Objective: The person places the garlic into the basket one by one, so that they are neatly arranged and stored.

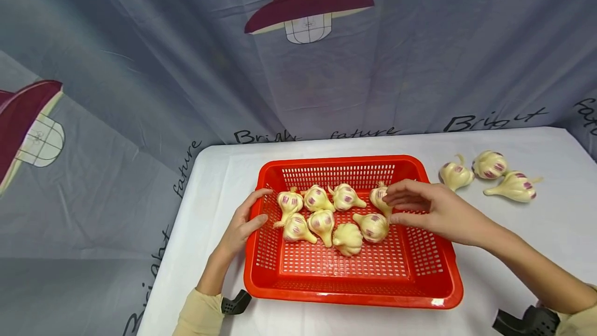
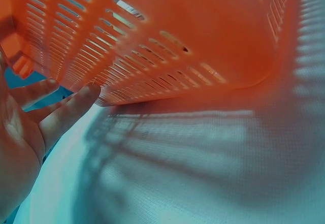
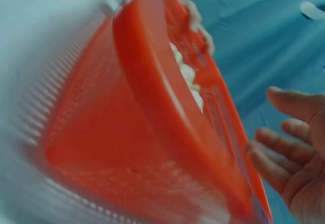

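Cream purple-streaked garlic bulb (image 1: 379,197) under my right hand (image 1: 431,211), fingers loosely spread, could roll inside the red slotted plastic basket (image 1: 354,289); my left hand (image 1: 242,224) steadies its rim.

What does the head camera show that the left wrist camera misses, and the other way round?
Only the head view shows the garlic bulbs: eight in the red basket and three on the white table to the right, such as one bulb. It also shows the right hand over the basket, fingers at a bulb, and the lamp-printed backdrop.

Only the left wrist view shows the outside of the basket's slotted wall from table level, with its shadow on the cloth.

Both show the left hand at the basket's left wall.
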Action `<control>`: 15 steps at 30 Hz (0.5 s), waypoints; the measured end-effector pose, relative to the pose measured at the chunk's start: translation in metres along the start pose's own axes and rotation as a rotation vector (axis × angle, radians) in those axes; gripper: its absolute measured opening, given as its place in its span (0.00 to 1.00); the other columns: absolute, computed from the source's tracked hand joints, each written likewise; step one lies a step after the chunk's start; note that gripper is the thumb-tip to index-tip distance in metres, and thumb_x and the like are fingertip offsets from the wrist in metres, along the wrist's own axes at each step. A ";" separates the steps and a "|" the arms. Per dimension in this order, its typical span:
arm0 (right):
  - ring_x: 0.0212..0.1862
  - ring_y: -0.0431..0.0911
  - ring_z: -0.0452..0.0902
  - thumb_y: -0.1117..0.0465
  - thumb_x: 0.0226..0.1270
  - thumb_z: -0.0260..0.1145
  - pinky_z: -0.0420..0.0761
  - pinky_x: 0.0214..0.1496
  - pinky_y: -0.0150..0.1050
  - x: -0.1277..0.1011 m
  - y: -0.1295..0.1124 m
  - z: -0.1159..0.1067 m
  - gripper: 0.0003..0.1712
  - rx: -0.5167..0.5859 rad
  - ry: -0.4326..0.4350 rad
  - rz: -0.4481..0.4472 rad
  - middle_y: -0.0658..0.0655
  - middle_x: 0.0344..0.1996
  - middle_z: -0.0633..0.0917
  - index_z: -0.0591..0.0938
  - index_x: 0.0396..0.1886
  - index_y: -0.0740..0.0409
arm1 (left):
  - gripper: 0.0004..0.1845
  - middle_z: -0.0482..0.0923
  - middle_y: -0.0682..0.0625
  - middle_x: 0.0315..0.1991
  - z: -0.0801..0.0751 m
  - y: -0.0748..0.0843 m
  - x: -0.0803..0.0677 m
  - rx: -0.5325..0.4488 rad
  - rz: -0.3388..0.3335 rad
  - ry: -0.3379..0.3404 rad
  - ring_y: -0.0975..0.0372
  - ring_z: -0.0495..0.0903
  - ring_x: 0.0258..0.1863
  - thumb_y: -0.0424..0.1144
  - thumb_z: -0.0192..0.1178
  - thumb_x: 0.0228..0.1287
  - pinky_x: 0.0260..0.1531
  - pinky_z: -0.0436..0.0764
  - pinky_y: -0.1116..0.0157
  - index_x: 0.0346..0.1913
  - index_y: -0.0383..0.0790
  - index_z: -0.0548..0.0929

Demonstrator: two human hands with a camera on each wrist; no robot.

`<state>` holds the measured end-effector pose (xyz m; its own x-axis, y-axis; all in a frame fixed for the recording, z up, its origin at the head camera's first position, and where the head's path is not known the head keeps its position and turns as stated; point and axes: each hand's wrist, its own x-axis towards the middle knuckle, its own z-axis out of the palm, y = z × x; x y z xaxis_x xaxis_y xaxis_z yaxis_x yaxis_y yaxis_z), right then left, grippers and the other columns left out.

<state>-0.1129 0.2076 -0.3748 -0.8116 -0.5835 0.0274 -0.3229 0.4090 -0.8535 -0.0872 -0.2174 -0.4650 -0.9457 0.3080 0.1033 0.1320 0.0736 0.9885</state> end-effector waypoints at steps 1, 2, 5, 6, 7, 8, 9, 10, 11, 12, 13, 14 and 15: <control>0.52 0.48 0.84 0.62 0.63 0.75 0.85 0.50 0.37 -0.004 0.002 -0.002 0.22 0.038 0.009 -0.006 0.58 0.50 0.85 0.80 0.55 0.59 | 0.28 0.66 0.30 0.65 0.000 0.000 0.000 0.003 0.000 -0.001 0.33 0.75 0.54 0.30 0.50 0.69 0.39 0.87 0.52 0.72 0.42 0.66; 0.52 0.47 0.84 0.64 0.64 0.74 0.85 0.49 0.36 -0.008 0.005 -0.005 0.22 0.075 0.017 -0.013 0.60 0.51 0.85 0.79 0.56 0.60 | 0.28 0.66 0.30 0.65 0.000 -0.001 0.000 0.007 0.002 -0.002 0.33 0.75 0.54 0.30 0.50 0.69 0.39 0.87 0.52 0.72 0.41 0.66; 0.52 0.44 0.84 0.72 0.64 0.71 0.85 0.49 0.35 -0.021 0.016 -0.011 0.23 0.168 0.054 -0.042 0.63 0.52 0.84 0.78 0.58 0.65 | 0.28 0.66 0.30 0.65 -0.001 -0.001 0.001 0.012 0.006 -0.005 0.33 0.75 0.54 0.30 0.50 0.69 0.39 0.87 0.53 0.72 0.40 0.66; 0.52 0.44 0.84 0.74 0.63 0.70 0.85 0.49 0.35 -0.027 0.020 -0.013 0.23 0.195 0.068 -0.049 0.62 0.52 0.84 0.77 0.58 0.67 | 0.28 0.66 0.29 0.65 -0.001 -0.001 0.001 0.011 0.008 -0.006 0.32 0.75 0.54 0.30 0.50 0.69 0.39 0.87 0.53 0.72 0.40 0.66; 0.52 0.45 0.84 0.76 0.63 0.68 0.85 0.48 0.36 -0.032 0.025 -0.014 0.24 0.225 0.079 -0.060 0.62 0.52 0.84 0.76 0.59 0.69 | 0.28 0.66 0.29 0.65 -0.001 -0.001 0.001 0.011 0.008 -0.006 0.32 0.75 0.54 0.30 0.50 0.69 0.38 0.87 0.53 0.72 0.40 0.66; 0.53 0.45 0.84 0.79 0.63 0.66 0.85 0.48 0.36 -0.037 0.030 -0.015 0.24 0.257 0.092 -0.069 0.62 0.53 0.84 0.75 0.60 0.71 | 0.28 0.66 0.30 0.65 -0.001 -0.001 0.001 0.010 0.007 -0.006 0.32 0.75 0.54 0.30 0.50 0.69 0.38 0.87 0.52 0.72 0.41 0.66; 0.53 0.46 0.84 0.80 0.63 0.65 0.85 0.49 0.36 -0.043 0.034 -0.016 0.25 0.280 0.111 -0.070 0.60 0.53 0.85 0.75 0.60 0.72 | 0.28 0.66 0.30 0.65 -0.001 -0.001 0.001 0.008 0.005 -0.007 0.32 0.75 0.53 0.30 0.50 0.69 0.38 0.87 0.52 0.72 0.41 0.66; 0.54 0.46 0.84 0.82 0.63 0.64 0.85 0.49 0.37 -0.048 0.039 -0.017 0.25 0.319 0.131 -0.065 0.60 0.54 0.85 0.74 0.60 0.73 | 0.28 0.66 0.30 0.65 -0.001 0.000 0.001 0.008 0.004 -0.007 0.33 0.75 0.53 0.30 0.50 0.69 0.38 0.87 0.52 0.72 0.41 0.66; 0.54 0.46 0.84 0.83 0.62 0.63 0.85 0.48 0.38 -0.054 0.043 -0.018 0.25 0.345 0.157 -0.056 0.58 0.54 0.85 0.74 0.60 0.73 | 0.28 0.66 0.30 0.65 -0.001 0.000 0.001 0.006 0.002 -0.009 0.33 0.75 0.53 0.30 0.50 0.69 0.38 0.87 0.52 0.72 0.41 0.66; 0.54 0.46 0.84 0.84 0.62 0.63 0.85 0.48 0.38 -0.060 0.048 -0.019 0.25 0.371 0.187 -0.038 0.57 0.54 0.85 0.74 0.60 0.73 | 0.28 0.66 0.30 0.65 -0.001 0.000 0.001 0.005 0.000 -0.011 0.33 0.75 0.53 0.30 0.50 0.69 0.38 0.87 0.52 0.72 0.41 0.66; 0.54 0.45 0.84 0.84 0.62 0.62 0.85 0.47 0.38 -0.066 0.053 -0.019 0.25 0.386 0.222 -0.018 0.57 0.54 0.85 0.74 0.59 0.73 | 0.28 0.66 0.29 0.65 -0.001 0.000 0.001 0.003 -0.001 -0.014 0.33 0.75 0.54 0.30 0.50 0.70 0.38 0.87 0.52 0.72 0.41 0.66; 0.53 0.44 0.84 0.84 0.62 0.63 0.85 0.47 0.37 -0.072 0.058 -0.019 0.25 0.395 0.255 0.006 0.56 0.54 0.86 0.74 0.60 0.73 | 0.28 0.66 0.29 0.65 -0.001 0.001 0.001 0.002 -0.004 -0.015 0.33 0.75 0.54 0.30 0.50 0.69 0.38 0.87 0.51 0.72 0.40 0.66; 0.53 0.43 0.84 0.83 0.63 0.63 0.85 0.46 0.37 -0.078 0.063 -0.019 0.25 0.403 0.287 0.031 0.55 0.53 0.86 0.74 0.60 0.72 | 0.28 0.66 0.29 0.65 -0.002 0.001 0.001 0.002 -0.005 -0.013 0.33 0.75 0.54 0.30 0.50 0.69 0.38 0.87 0.51 0.72 0.40 0.66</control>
<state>-0.0795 0.2922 -0.4213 -0.9373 -0.3358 0.0929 -0.1289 0.0866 -0.9879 -0.0883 -0.2190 -0.4634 -0.9423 0.3204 0.0970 0.1281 0.0772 0.9888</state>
